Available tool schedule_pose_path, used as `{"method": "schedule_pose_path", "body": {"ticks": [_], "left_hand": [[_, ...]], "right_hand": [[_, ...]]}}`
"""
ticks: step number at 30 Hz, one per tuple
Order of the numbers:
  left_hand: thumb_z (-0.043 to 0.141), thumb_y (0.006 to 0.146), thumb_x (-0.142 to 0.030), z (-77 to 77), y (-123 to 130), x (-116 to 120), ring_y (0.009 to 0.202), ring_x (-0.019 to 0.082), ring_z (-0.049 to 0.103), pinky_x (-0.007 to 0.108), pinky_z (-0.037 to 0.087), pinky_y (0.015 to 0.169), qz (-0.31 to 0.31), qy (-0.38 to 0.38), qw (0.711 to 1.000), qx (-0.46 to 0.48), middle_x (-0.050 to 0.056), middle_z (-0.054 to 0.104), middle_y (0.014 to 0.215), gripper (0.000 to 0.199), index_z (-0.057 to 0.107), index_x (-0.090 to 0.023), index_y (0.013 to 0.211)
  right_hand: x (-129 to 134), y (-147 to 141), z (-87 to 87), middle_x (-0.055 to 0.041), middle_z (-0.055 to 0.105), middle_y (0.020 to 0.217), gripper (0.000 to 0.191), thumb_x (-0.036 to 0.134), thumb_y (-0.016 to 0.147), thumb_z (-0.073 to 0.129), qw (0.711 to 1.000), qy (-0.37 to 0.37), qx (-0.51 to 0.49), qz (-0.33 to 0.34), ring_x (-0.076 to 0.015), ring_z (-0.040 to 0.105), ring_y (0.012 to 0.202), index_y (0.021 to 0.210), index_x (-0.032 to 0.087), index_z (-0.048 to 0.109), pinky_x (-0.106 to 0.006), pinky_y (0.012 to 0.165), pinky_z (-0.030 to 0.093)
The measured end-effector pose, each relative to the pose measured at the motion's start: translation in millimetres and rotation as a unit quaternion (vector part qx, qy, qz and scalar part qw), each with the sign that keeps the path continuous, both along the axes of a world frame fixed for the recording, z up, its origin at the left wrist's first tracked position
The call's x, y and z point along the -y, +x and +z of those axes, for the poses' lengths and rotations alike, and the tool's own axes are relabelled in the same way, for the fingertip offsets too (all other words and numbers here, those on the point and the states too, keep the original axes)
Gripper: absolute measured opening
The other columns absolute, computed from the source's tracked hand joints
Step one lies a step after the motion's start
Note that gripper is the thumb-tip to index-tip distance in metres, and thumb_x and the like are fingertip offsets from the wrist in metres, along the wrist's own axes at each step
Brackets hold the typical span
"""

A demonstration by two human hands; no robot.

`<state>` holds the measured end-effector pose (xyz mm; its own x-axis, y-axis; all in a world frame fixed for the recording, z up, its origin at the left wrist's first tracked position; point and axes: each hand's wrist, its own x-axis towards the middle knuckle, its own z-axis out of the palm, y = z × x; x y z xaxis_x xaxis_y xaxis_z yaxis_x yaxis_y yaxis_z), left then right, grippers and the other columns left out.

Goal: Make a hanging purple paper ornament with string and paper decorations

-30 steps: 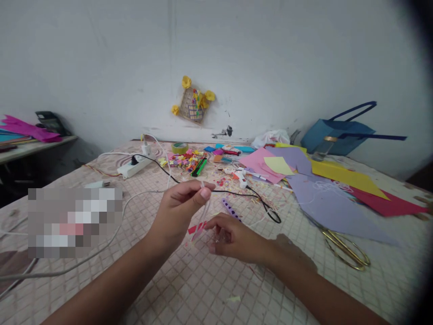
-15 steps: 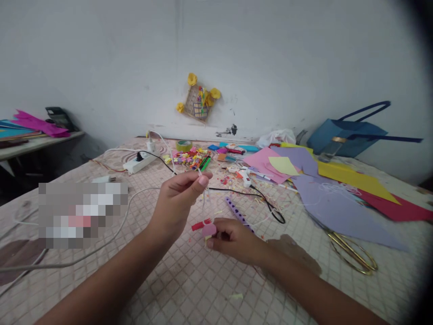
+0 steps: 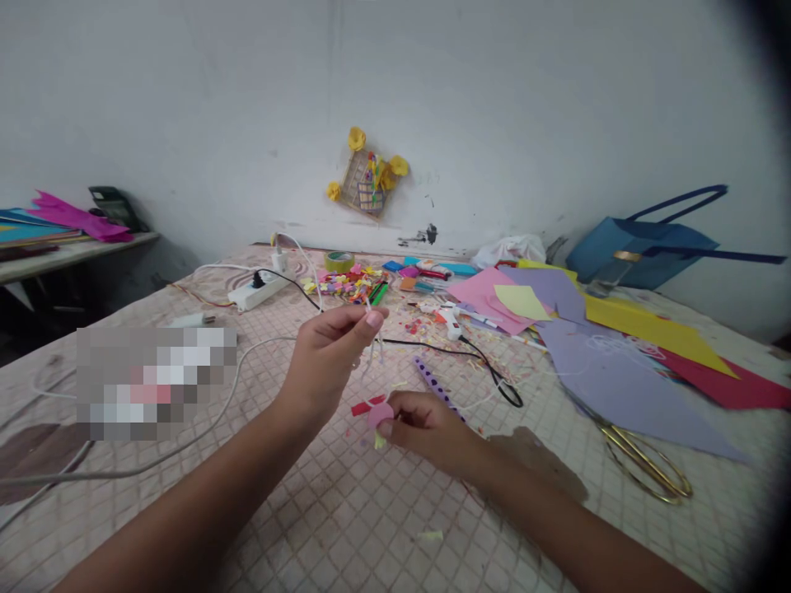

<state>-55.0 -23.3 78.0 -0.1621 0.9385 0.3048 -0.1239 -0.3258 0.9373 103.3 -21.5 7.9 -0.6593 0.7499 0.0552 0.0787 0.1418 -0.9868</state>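
Raised over the middle of the table, my left hand [image 3: 327, 354] pinches a thin white string [image 3: 372, 356] between thumb and forefinger. The string hangs down towards a small pink paper disc [image 3: 380, 416], which my right hand [image 3: 426, 428] grips at its right edge. A pale yellow bit [image 3: 379, 441] shows just below the disc. Behind the disc is a red strip [image 3: 367, 404]; whether it touches the disc I cannot tell. A purple spotted stick [image 3: 436, 383] lies on the table beyond my right hand.
Gold-handled scissors [image 3: 646, 463] and lilac paper sheets [image 3: 624, 387] lie at the right. A white glue gun [image 3: 454, 324] with a black cord, a heap of small colourful cut-outs [image 3: 349, 284] and a power strip [image 3: 256, 290] stand further back. Cables cross the left side.
The pink disc has turned and now faces me more fully, with the yellow bit showing lower. Both hands keep their holds; the view has shifted slightly.
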Motion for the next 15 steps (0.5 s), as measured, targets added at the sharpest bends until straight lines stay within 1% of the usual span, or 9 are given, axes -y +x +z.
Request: {"method": "schedule_pose_path", "body": {"ticks": [3,5,10,15], "left_hand": [[0.07,0.07,-0.039,0.0,-2.4,-2.0,0.044,0.006,0.039,0.018,0.031,0.04,0.016,-0.006,1.0,0.012,-0.005,0.045,0.052,0.023,0.071,-0.019,0.082],[0.071,0.069,-0.041,0.5,-3.6,-3.4,0.043,0.006,0.04,0.017,0.031,0.038,0.027,-0.015,0.999,0.02,-0.005,0.046,0.052,0.026,0.072,-0.019,0.083],[0.071,0.068,-0.042,3.7,-4.0,-5.9,0.04,0.005,0.036,0.015,0.03,0.034,0.047,-0.032,0.998,0.03,-0.005,0.045,0.052,0.028,0.072,-0.018,0.083],[0.071,0.067,-0.042,5.6,-4.9,-6.1,0.042,0.005,0.035,0.014,0.028,0.034,0.068,-0.021,0.997,0.016,-0.005,0.044,0.052,0.03,0.072,-0.015,0.081]], "right_hand": [[0.1,0.8,-1.9,0.0033,0.046,0.066,0.023,0.036,0.08,0.062,1.0,0.02,0.012,0.004,-0.008,0.038,0.057,0.07,0.016,0.058,-0.022,0.052,0.029],[0.6,1.5,-3.0,0.0032,0.047,0.067,0.021,0.034,0.079,0.062,0.999,0.024,0.022,0.007,-0.008,0.038,0.057,0.069,0.016,0.058,-0.022,0.051,0.029],[2.3,2.8,-5.2,0.003,0.046,0.066,0.016,0.028,0.079,0.062,0.998,0.033,0.046,0.0,-0.0084,0.038,0.057,0.069,0.016,0.059,-0.023,0.051,0.028],[2.1,3.1,-5.7,0.0025,0.046,0.065,0.016,0.028,0.079,0.06,0.997,0.041,0.058,0.0,-0.009,0.038,0.058,0.069,0.016,0.058,-0.024,0.052,0.028]]}}
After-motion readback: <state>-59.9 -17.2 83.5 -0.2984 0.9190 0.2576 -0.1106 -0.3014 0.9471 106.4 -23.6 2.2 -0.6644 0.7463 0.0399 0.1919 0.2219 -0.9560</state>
